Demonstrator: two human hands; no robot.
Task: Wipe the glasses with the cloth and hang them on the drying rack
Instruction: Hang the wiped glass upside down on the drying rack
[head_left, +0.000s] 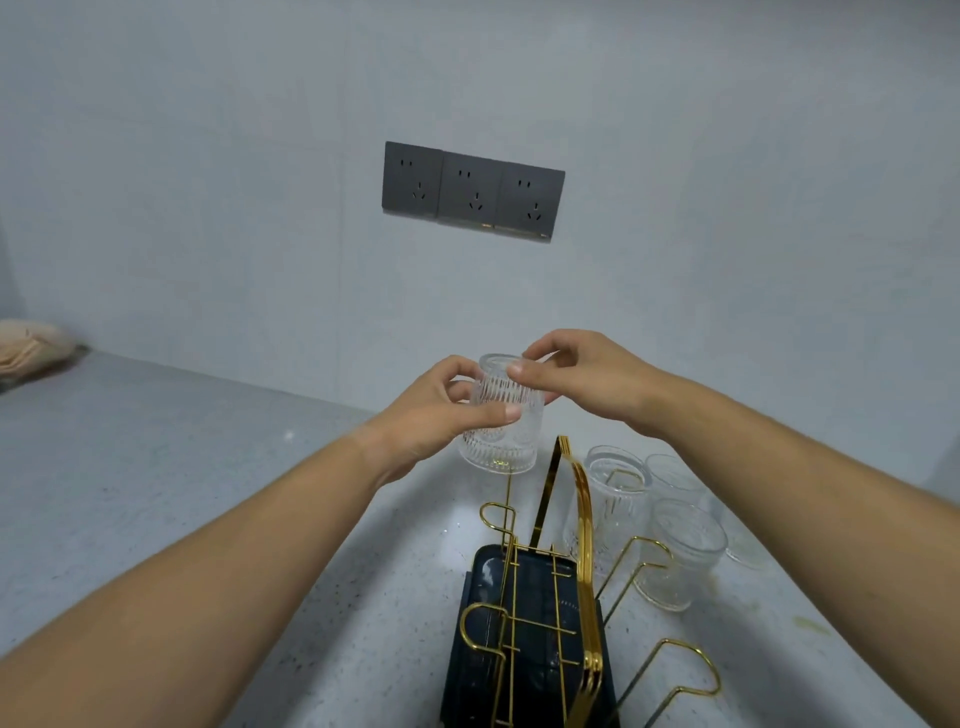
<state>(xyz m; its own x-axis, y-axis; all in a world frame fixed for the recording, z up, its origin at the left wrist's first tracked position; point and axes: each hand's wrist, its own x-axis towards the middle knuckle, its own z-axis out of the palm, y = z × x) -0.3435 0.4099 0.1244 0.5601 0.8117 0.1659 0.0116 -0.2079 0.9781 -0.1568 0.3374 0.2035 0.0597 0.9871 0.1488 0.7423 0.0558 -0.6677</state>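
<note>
We stand at a pale grey speckled tabletop (156, 493) that runs back to a plain light wall. Nearest to us sits the drying rack (540, 623), a dark tray with gold wire hooks and a tall gold handle rising from it. Just to its right, three ribbed clear glasses (685, 551) are grouped close together, one of them upside down over a hook on the rack's right side; whether the other two hang or stand on the tabletop we cannot tell. Above the rack's far end we hold another ribbed glass (501, 415) in the air, mouth down and slightly tilted. Our left hand (441, 410) has its fingers wrapped around the glass's left side, thumb across the front. Our right hand (576, 374) pinches the upturned base with its fingers closed on it from the right. Far off at the left edge, a beige folded cloth (31, 345) lies on the tabletop against the wall. On the wall behind, a dark triple power socket (472, 189) is mounted.
</note>
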